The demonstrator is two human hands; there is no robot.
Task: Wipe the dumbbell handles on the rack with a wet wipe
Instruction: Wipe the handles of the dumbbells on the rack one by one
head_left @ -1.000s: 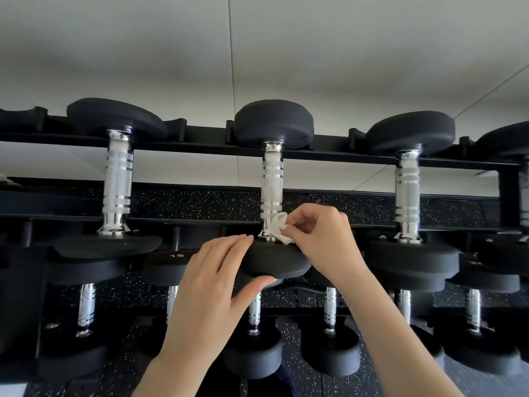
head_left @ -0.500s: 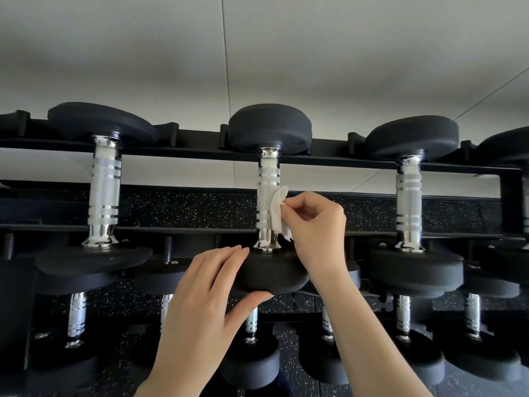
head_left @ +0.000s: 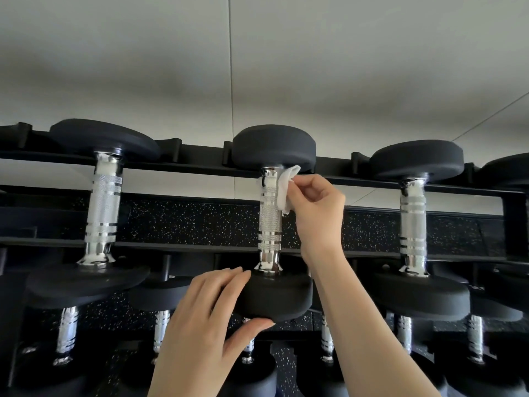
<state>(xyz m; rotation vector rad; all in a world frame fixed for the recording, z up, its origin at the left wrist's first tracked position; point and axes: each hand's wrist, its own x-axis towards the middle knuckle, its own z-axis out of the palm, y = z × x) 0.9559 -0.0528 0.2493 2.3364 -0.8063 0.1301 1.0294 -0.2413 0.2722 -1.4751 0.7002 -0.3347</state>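
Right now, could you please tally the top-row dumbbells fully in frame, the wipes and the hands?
Dumbbells: 3 (left dumbbell, middle dumbbell, right dumbbell)
Wipe: 1
Hands: 2 (left hand, right hand)
Total: 6
The cut-off dumbbell at the right edge is not counted.

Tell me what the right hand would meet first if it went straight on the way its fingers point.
The right hand, pinching the wet wipe, points left at the middle dumbbell's handle. It would press the wipe onto that handle at once, just under the upper weight head. Wipe and handle look to be touching.
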